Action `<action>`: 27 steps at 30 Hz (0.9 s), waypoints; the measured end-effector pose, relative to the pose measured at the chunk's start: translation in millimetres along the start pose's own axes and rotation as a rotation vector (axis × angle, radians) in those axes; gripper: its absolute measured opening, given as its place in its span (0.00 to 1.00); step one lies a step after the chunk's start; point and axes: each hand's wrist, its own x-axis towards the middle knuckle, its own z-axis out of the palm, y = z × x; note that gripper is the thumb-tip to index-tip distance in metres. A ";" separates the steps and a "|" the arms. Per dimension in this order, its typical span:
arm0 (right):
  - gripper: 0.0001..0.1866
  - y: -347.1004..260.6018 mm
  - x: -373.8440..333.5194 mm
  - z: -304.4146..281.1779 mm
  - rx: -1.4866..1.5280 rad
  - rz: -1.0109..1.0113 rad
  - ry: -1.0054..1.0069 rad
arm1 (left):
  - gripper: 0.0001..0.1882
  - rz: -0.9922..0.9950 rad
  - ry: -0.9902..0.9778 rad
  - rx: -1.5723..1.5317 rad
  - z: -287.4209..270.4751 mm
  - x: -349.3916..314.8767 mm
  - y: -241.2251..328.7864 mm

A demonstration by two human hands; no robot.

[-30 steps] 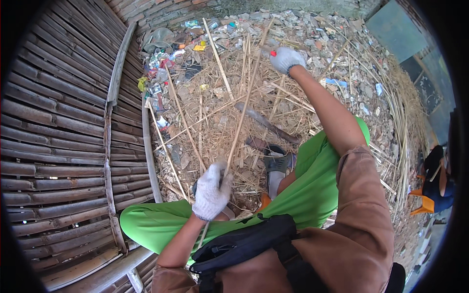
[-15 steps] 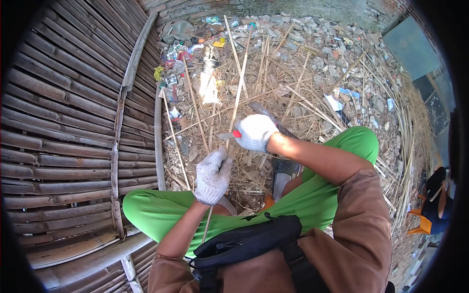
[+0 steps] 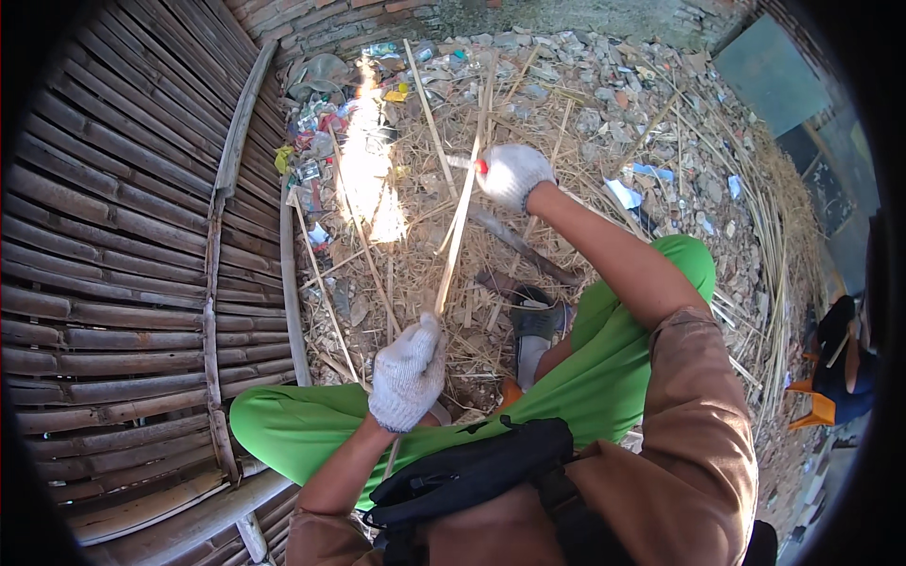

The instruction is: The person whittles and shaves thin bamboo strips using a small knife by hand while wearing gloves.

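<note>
My left hand, in a white knitted glove, is closed around a long, thin bamboo strip. The strip slants up and away from that fist, and its near end comes out below, by my lap. Farther along it, my gloved right hand grips a knife with a short blade and a bit of red at the handle. The blade points left and lies across the strip. A thin sliver stands off the strip's side between my hands. The fingers of my right hand are partly hidden from above.
A slatted bamboo wall rises on the left. Loose strips, shavings and rubble cover the ground, with a dark wooden stick near my shoe. At the right edge, another person sits by an orange stool.
My right hand has slid the knife away from me along the strip, far from my left hand. My left hand has come slightly nearer my body, still holding the strip.
</note>
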 end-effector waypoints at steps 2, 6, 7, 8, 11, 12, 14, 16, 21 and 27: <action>0.23 32.2 33.4 -9.3 0.017 0.141 0.024 | 0.26 0.037 -0.139 0.062 -3.0 -13.2 3.4; 0.26 153.0 76.4 -30.7 0.006 0.407 0.088 | 0.26 0.121 -0.192 0.114 6.3 -20.2 6.7; 0.28 178.9 78.1 -31.0 0.014 0.477 0.109 | 0.26 0.123 -0.190 0.105 13.3 -18.1 5.7; 0.28 178.4 76.0 -28.9 0.018 0.470 0.102 | 0.25 0.084 -0.184 0.087 15.9 -16.9 2.8; 0.28 160.8 68.1 -24.8 0.026 0.489 0.157 | 0.22 -0.019 -0.119 0.035 18.9 -9.0 -12.0; 0.28 133.2 62.0 -21.1 0.073 0.424 0.136 | 0.20 -0.076 -0.060 -0.003 17.4 -5.3 -18.8; 0.27 87.5 46.6 -7.8 0.135 0.275 0.077 | 0.18 -0.083 -0.044 0.006 13.1 5.1 -30.3; 0.26 46.5 28.0 12.5 0.160 0.131 0.005 | 0.14 -0.117 -0.037 -0.019 12.7 12.9 -42.0; 0.21 -30.9 -20.6 43.9 0.145 -0.179 -0.067 | 0.17 -0.083 0.107 -0.068 12.3 15.3 -62.3; 0.17 -52.3 -54.3 34.4 0.194 -0.330 -0.055 | 0.22 -0.811 -0.001 -0.759 5.3 27.8 -55.4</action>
